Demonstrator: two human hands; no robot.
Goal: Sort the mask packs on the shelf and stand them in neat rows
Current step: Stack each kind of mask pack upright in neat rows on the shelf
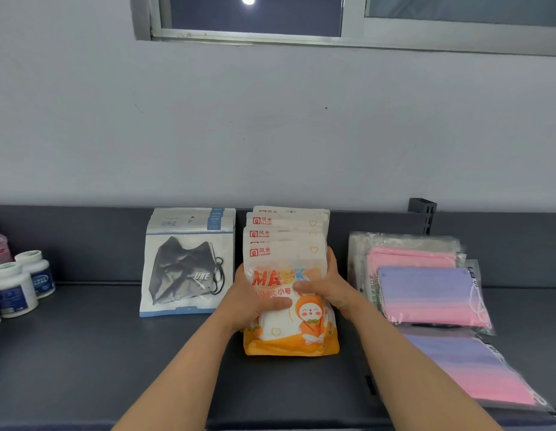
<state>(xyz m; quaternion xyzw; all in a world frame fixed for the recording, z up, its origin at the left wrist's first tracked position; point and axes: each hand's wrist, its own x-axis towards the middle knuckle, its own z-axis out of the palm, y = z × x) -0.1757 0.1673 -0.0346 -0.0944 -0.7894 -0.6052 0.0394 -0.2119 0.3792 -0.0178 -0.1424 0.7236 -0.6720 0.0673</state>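
Held upright between left hand (255, 303) and right hand (331, 289), thumbs curled across front: orange mask pack (297, 335), long axis vertical, foremost of orange row (289, 226).

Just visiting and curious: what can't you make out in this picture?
Head view:
- Number of orange mask packs: the front pack hides the rest; only top strips show.
- Front pack's print: partly covered by the left hand and right hand.
- White bottles: labels too small and blurred; the left edge cuts some off.
- Lower pink-purple mask pack: cut by the right edge.
- Black mask packs: the front one hides those behind.
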